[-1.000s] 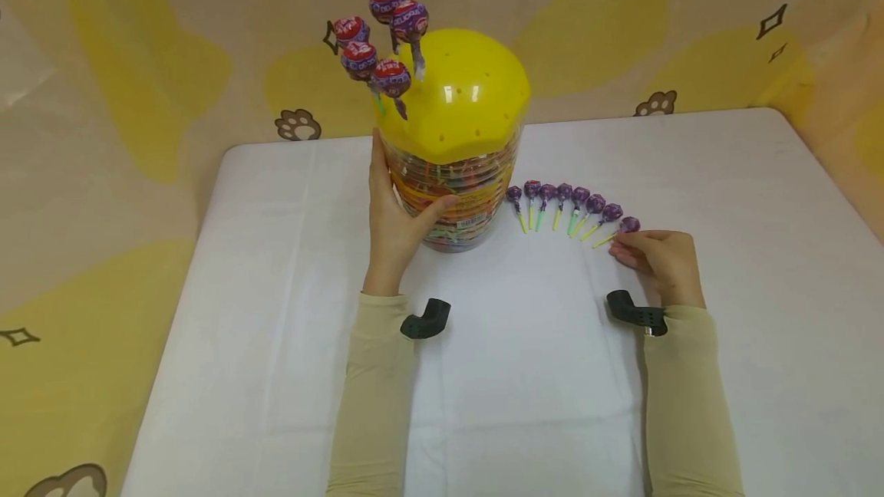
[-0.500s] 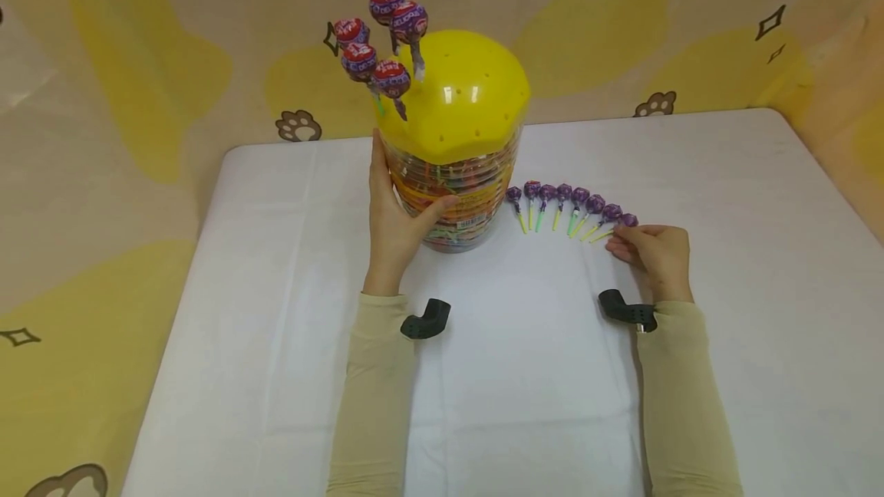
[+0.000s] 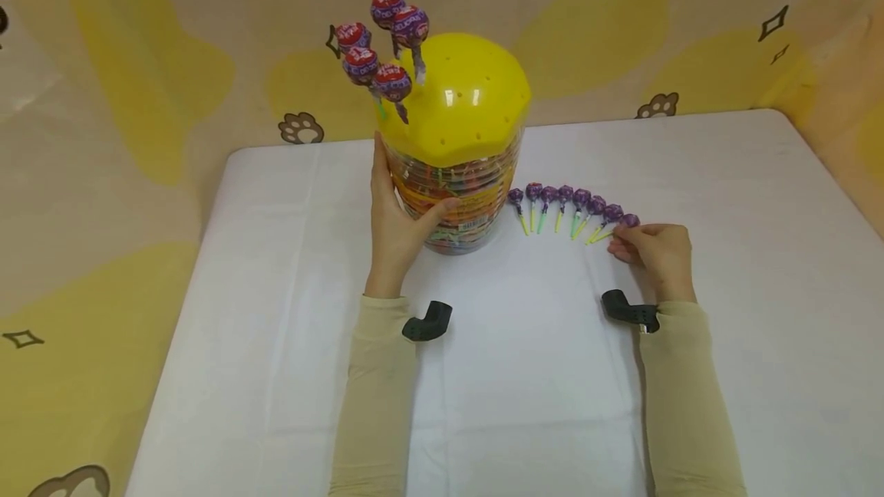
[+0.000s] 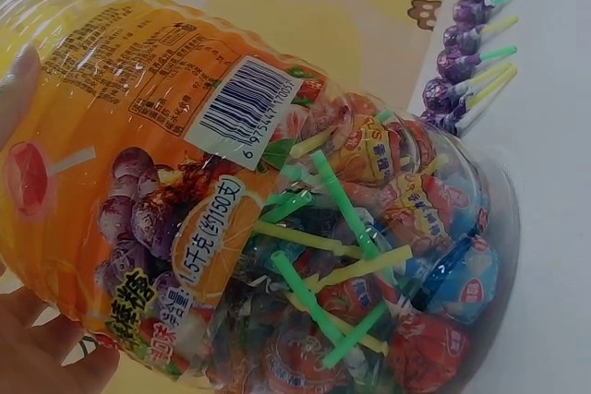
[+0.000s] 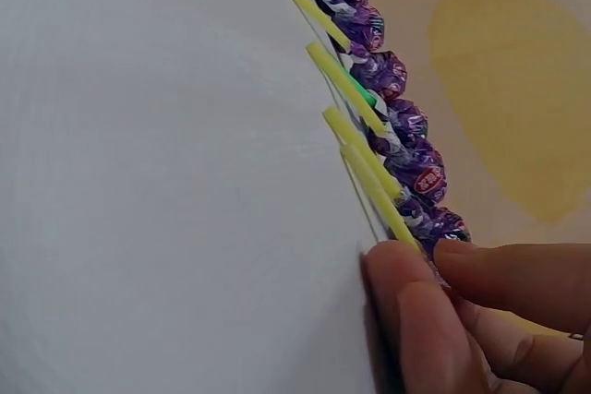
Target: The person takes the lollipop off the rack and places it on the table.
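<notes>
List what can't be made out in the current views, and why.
Head: most fingers of the left hand, hidden behind the jar.
Head: lower stick of the rearmost standing lollipop, hidden by nearer lollipops.
Left wrist: fine print on the jar label, too small and blurred.
Right wrist: candy of the end lollipop, mostly covered by the right hand.
Right wrist: far end of the lollipop row, cut off by the top edge.

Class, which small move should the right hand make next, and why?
Perhaps the right hand should release the end lollipop: it pinches that lollipop, which sits close beside the neighbouring lollipop, continuing the curved row of lollipops.
</notes>
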Demonstrator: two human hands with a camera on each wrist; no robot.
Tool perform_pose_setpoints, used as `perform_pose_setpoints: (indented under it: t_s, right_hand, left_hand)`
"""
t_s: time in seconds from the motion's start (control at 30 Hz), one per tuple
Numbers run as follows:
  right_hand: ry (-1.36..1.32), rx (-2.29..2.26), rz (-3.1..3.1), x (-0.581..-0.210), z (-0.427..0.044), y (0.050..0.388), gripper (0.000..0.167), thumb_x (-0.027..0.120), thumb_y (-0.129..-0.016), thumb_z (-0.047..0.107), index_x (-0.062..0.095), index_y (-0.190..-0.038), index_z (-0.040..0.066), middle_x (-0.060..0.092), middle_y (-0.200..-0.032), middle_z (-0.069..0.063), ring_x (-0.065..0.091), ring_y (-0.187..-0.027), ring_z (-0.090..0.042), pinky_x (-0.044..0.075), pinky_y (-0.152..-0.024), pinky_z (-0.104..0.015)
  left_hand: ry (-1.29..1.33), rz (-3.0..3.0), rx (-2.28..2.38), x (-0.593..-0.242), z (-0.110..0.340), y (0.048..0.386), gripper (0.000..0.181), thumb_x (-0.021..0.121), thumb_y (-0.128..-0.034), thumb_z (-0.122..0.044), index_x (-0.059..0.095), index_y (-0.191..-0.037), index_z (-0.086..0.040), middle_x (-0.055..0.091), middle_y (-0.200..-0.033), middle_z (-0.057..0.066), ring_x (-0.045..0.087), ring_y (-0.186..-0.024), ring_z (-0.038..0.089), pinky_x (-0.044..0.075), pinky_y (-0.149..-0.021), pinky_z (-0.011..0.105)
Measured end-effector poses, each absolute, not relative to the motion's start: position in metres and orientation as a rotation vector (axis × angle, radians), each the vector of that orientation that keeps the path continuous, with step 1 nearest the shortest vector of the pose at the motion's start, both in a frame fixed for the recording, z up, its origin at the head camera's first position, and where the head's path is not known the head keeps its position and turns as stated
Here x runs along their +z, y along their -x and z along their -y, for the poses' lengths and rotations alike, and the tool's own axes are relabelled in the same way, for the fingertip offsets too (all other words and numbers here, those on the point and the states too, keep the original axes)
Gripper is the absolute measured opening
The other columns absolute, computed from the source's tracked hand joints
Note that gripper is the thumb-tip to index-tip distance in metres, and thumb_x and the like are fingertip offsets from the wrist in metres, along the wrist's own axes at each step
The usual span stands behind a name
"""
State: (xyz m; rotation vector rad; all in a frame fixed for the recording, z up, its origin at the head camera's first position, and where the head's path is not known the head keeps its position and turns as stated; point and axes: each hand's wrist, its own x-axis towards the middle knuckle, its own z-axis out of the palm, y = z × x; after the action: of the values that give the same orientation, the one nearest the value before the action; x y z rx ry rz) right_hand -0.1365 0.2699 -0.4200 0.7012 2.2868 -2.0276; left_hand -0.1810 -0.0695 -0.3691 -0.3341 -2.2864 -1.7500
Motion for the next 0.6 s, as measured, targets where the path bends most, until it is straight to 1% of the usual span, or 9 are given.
perform_pose_setpoints:
  t_s: [0.07,0.1,0.17,0.23,0.3,0.33,0.5,0.53,0.6]
  right_hand:
    - [-0.678,-2.005,-2.302,-0.417,-0.271,0.135,0.018,0.060,-0.090,0.005,0.059,-0.096,-0.012,0.067,-0.062,0.003,0.067,-0.057,-0.010,0.056,-0.059,-0.021]
    - [-0.668,-2.009,-2.305,-0.416,-0.271,0.135,0.016,0.061,-0.090,0.005,0.060,-0.093,-0.011,0.067,-0.061,0.003,0.067,-0.057,-0.010,0.056,-0.059,-0.021]
    - [-0.645,-2.036,-2.326,-0.411,-0.269,0.134,0.009,0.061,-0.089,0.003,0.063,-0.084,-0.005,0.067,-0.061,0.003,0.067,-0.055,-0.010,0.055,-0.057,-0.021]
    - [-0.620,-2.104,-2.331,-0.403,-0.264,0.134,0.011,0.062,-0.087,0.000,0.066,-0.077,0.000,0.067,-0.061,0.002,0.067,-0.054,-0.011,0.055,-0.056,-0.021]
    - [-0.568,-2.179,-2.338,-0.395,-0.258,0.135,0.014,0.064,-0.086,-0.001,0.069,-0.073,0.001,0.068,-0.061,0.000,0.067,-0.054,-0.012,0.055,-0.055,-0.022]
    - [-0.541,-2.185,-2.368,-0.390,-0.254,0.136,0.014,0.065,-0.086,0.000,0.070,-0.073,0.002,0.068,-0.062,0.000,0.067,-0.055,-0.012,0.055,-0.056,-0.022]
    - [-0.339,-2.294,-2.410,-0.364,-0.235,0.143,0.007,0.071,-0.083,0.005,0.072,-0.081,-0.001,0.070,-0.070,-0.004,0.068,-0.060,-0.015,0.056,-0.060,-0.023]
    - [-0.287,-2.321,-2.407,-0.358,-0.231,0.145,0.008,0.072,-0.083,0.005,0.072,-0.083,-0.002,0.071,-0.072,-0.004,0.069,-0.062,-0.016,0.056,-0.061,-0.024]
    - [-0.167,-2.402,-2.352,-0.346,-0.222,0.148,0.012,0.073,-0.081,0.005,0.071,-0.086,-0.006,0.071,-0.075,-0.007,0.069,-0.063,-0.018,0.057,-0.063,-0.025]
  left_hand:
    - [0.339,2.284,-1.752,-0.369,0.070,0.181,0.106,0.076,-0.0808,-0.026,-0.001,-0.153,-0.017,0.009,-0.157,0.001,0.012,-0.142,0.013,0.014,-0.116,0.041]
    - [0.341,2.284,-1.753,-0.369,0.070,0.181,0.106,0.076,-0.0806,-0.028,-0.001,-0.153,-0.017,0.009,-0.157,0.001,0.012,-0.142,0.013,0.014,-0.116,0.041]
    - [0.339,2.287,-1.760,-0.369,0.070,0.181,0.106,0.075,-0.0799,-0.033,-0.001,-0.153,-0.018,0.009,-0.157,0.001,0.011,-0.142,0.013,0.014,-0.116,0.042]
    - [0.335,2.291,-1.769,-0.369,0.070,0.181,0.106,0.074,-0.0800,-0.034,-0.001,-0.153,-0.019,0.008,-0.157,0.000,0.011,-0.142,0.013,0.014,-0.115,0.042]
    - [0.334,2.290,-1.771,-0.370,0.069,0.180,0.106,0.075,-0.0802,-0.032,-0.001,-0.153,-0.019,0.008,-0.157,0.001,0.011,-0.142,0.014,0.015,-0.115,0.043]
    - [0.332,2.292,-1.774,-0.370,0.069,0.180,0.106,0.075,-0.0803,-0.032,-0.001,-0.153,-0.019,0.008,-0.157,0.000,0.011,-0.142,0.014,0.015,-0.115,0.043]
    - [0.332,2.296,-1.767,-0.372,0.070,0.181,0.107,0.074,-0.0793,-0.037,-0.002,-0.153,-0.019,0.007,-0.157,0.001,0.012,-0.142,0.014,0.015,-0.115,0.043]
    - [0.330,2.298,-1.763,-0.372,0.070,0.181,0.107,0.074,-0.0792,-0.037,-0.002,-0.153,-0.019,0.007,-0.157,0.001,0.011,-0.142,0.014,0.015,-0.115,0.043]
    - [0.328,2.299,-1.753,-0.371,0.070,0.181,0.107,0.076,-0.0798,-0.033,-0.002,-0.153,-0.019,0.008,-0.157,0.001,0.012,-0.142,0.014,0.016,-0.115,0.043]
